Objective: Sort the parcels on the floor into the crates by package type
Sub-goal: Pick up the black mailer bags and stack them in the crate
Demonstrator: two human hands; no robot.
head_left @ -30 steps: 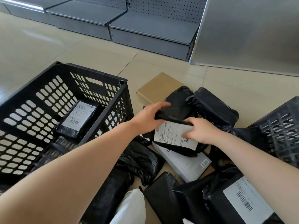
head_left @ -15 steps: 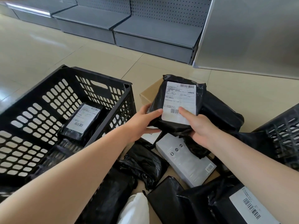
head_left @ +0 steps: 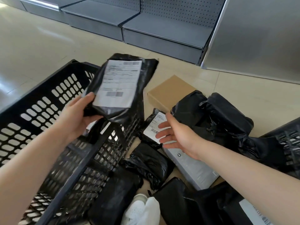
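The left hand (head_left: 78,117) has the black parcel (head_left: 120,88) by its near lower corner, thumb on the front beside the white label (head_left: 117,83), fingers curled underneath. It's up in the air over the black crate (head_left: 48,114), above the crate's right wall. Long axis runs up and away from the camera, leaning a touch to the right, label face tipped toward us, barcode end nearest the hand. The picture is blurred around it.

Big change from half a second ago: both hands were on that parcel then, out over the pile beside the cardboard box (head_left: 170,91). Now the right hand (head_left: 175,135) is off it, fingers spread and loose, holding nothing, hanging over a small labelled parcel (head_left: 154,125) on the floor. The parcel itself has swung left, across to the crate.

Around the right hand: a grey flat box (head_left: 193,169) lying under the wrist, a heap of black bags (head_left: 224,117) beyond it, another crumpled bag (head_left: 149,164) nearer us. A second crate (head_left: 289,140) peeks in at the right edge. Grey shelving (head_left: 162,33) lines the back. A white shoe (head_left: 139,208) shows at the bottom. Inside the near crate, dark parcels sit partly hidden behind the held one and the left forearm.
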